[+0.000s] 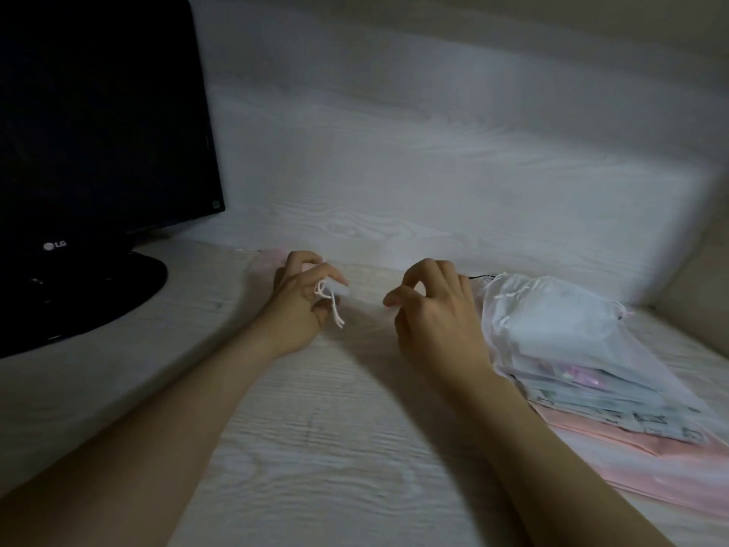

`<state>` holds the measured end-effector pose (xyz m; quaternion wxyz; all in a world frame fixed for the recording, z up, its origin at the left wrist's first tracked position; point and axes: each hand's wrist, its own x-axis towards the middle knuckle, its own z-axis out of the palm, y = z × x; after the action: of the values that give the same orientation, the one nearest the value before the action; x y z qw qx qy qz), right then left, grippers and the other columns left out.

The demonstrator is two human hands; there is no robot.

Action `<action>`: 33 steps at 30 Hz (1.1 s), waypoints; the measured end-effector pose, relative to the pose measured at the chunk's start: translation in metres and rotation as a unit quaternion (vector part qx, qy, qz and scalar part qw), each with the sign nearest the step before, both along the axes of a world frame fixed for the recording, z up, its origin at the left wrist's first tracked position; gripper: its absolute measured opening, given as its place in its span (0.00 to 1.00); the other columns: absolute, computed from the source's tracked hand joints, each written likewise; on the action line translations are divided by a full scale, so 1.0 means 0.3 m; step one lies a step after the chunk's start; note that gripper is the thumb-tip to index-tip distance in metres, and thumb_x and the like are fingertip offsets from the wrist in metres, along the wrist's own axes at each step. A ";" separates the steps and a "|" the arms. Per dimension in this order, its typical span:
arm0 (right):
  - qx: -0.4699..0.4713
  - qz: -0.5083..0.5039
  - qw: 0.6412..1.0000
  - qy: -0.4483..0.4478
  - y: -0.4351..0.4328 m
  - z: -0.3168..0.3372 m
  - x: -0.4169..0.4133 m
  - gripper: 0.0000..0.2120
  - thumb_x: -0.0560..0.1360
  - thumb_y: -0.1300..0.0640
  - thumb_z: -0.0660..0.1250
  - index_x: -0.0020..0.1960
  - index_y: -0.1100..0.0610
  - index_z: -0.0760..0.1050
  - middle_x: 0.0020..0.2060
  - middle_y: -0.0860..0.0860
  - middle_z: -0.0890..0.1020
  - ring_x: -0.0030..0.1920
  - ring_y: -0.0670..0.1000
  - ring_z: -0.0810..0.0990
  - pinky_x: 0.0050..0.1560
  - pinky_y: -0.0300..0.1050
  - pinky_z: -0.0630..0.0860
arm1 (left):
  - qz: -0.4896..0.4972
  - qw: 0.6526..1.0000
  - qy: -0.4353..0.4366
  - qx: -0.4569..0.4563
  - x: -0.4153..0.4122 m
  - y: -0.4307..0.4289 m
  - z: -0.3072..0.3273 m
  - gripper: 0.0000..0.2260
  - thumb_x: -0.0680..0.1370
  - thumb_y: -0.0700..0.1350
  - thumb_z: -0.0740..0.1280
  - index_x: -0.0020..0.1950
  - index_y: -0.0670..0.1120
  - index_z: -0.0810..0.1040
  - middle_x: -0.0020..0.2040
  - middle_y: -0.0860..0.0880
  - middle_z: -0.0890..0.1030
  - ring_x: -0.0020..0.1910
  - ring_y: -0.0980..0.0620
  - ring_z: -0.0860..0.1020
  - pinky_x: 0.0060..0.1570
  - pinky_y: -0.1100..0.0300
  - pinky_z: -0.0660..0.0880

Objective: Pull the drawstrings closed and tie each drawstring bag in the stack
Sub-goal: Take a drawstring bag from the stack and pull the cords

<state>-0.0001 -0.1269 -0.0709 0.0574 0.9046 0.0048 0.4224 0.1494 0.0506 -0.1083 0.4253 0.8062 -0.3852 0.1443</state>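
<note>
A pale pink sheer drawstring bag (268, 257) lies flat on the desk between my hands, and only its far left corner shows clearly. My left hand (300, 302) grips this bag's white drawstring (333, 305), which loops round the fingers with loose ends hanging down. My right hand (430, 321) has its fingers curled, with thumb and forefinger pinched together at the bag's right side on what looks like a faint pinkish drawstring. The stack of sheer drawstring bags (572, 341) lies just right of my right hand, white ones on top and pink ones at the bottom.
A black monitor (98, 132) on a round base (98, 294) stands at the left. The white wood-grain desk (315, 448) meets a back panel just beyond my hands and a side wall at the far right.
</note>
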 end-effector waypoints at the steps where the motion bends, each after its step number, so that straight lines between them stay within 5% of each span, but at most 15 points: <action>1: 0.000 -0.027 1.000 0.005 -0.004 0.002 0.017 0.14 0.67 0.69 0.72 0.48 0.55 0.87 0.48 0.53 0.76 0.51 0.59 0.75 0.46 0.55 0.71 | 0.011 1.000 -0.008 0.004 0.004 0.009 0.005 0.18 0.74 0.30 0.72 0.58 0.49 0.83 0.65 0.50 0.69 0.66 0.44 0.71 0.63 0.59 0.66; 6: -0.012 -0.126 0.981 0.146 -0.011 0.035 0.072 0.10 0.71 0.64 0.68 0.49 0.53 0.83 0.45 0.54 0.79 0.47 0.61 0.78 0.43 0.51 0.70 | 0.068 0.995 -0.075 0.001 -0.006 0.023 0.050 0.04 0.81 0.41 0.63 0.53 0.48 0.76 0.53 0.50 0.78 0.57 0.43 0.74 0.58 0.50 0.70; 10: 0.121 -0.076 0.963 0.230 -0.039 0.020 0.093 0.20 0.74 0.62 0.63 0.63 0.52 0.80 0.53 0.56 0.85 0.58 0.61 0.81 0.51 0.53 0.79 | 0.081 0.989 -0.057 0.105 -0.024 0.014 0.053 0.13 0.80 0.47 0.52 0.55 0.49 0.74 0.53 0.49 0.76 0.55 0.44 0.71 0.58 0.45 0.71; 15: 0.254 0.032 0.951 0.173 -0.044 0.005 0.068 0.32 0.66 0.45 0.52 0.66 0.50 0.77 0.39 0.48 0.87 0.51 0.55 0.83 0.53 0.50 0.79 | 0.052 0.986 -0.085 0.131 -0.038 -0.018 0.053 0.12 0.81 0.49 0.56 0.58 0.54 0.78 0.50 0.53 0.81 0.53 0.47 0.74 0.57 0.45 0.70; 19: 0.287 0.001 0.953 0.098 -0.050 -0.004 0.055 0.22 0.73 0.53 0.55 0.62 0.54 0.78 0.40 0.57 0.85 0.47 0.63 0.82 0.47 0.51 0.77 | 0.024 0.993 -0.098 0.068 -0.036 -0.032 0.043 0.05 0.83 0.49 0.65 0.50 0.49 0.76 0.40 0.50 0.81 0.41 0.46 0.77 0.43 0.46 0.76; 26: 0.284 0.011 0.952 0.117 -0.022 0.013 0.008 0.29 0.74 0.29 0.59 0.62 0.48 0.77 0.32 0.49 0.84 0.41 0.50 0.84 0.47 0.50 0.81 | 0.024 0.998 -0.050 0.040 -0.038 -0.026 0.041 0.10 0.80 0.57 0.71 0.43 0.55 0.78 0.39 0.56 0.80 0.40 0.53 0.79 0.42 0.49 0.79; 30: 0.255 0.020 0.962 0.099 -0.030 -0.003 0.021 0.17 0.75 0.38 0.64 0.56 0.47 0.80 0.39 0.48 0.86 0.42 0.51 0.85 0.44 0.50 0.81 | 0.045 0.998 -0.027 0.046 -0.039 -0.016 0.040 0.12 0.77 0.64 0.70 0.47 0.57 0.81 0.42 0.57 0.82 0.41 0.55 0.80 0.41 0.54 0.78; 32: 0.234 0.007 0.967 0.095 -0.044 -0.017 0.035 0.10 0.78 0.48 0.65 0.42 0.51 0.78 0.33 0.48 0.83 0.37 0.54 0.82 0.40 0.51 0.79 | 0.056 0.997 -0.027 0.046 -0.037 -0.012 0.039 0.12 0.79 0.62 0.70 0.50 0.55 0.81 0.44 0.54 0.82 0.42 0.54 0.79 0.41 0.55 0.76; 33: 0.230 -0.004 0.969 0.095 -0.053 -0.023 0.041 0.14 0.79 0.51 0.66 0.35 0.52 0.72 0.29 0.48 0.78 0.33 0.55 0.78 0.38 0.50 0.77 | 0.061 0.997 -0.028 0.047 -0.039 -0.011 0.039 0.12 0.81 0.61 0.69 0.49 0.53 0.80 0.44 0.52 0.81 0.42 0.52 0.79 0.40 0.54 0.76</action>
<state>0.0124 -0.1427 -0.0777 -0.1509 0.9295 -0.0904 0.3242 0.1378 0.0472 -0.0966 0.3660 0.8432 -0.3533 0.1741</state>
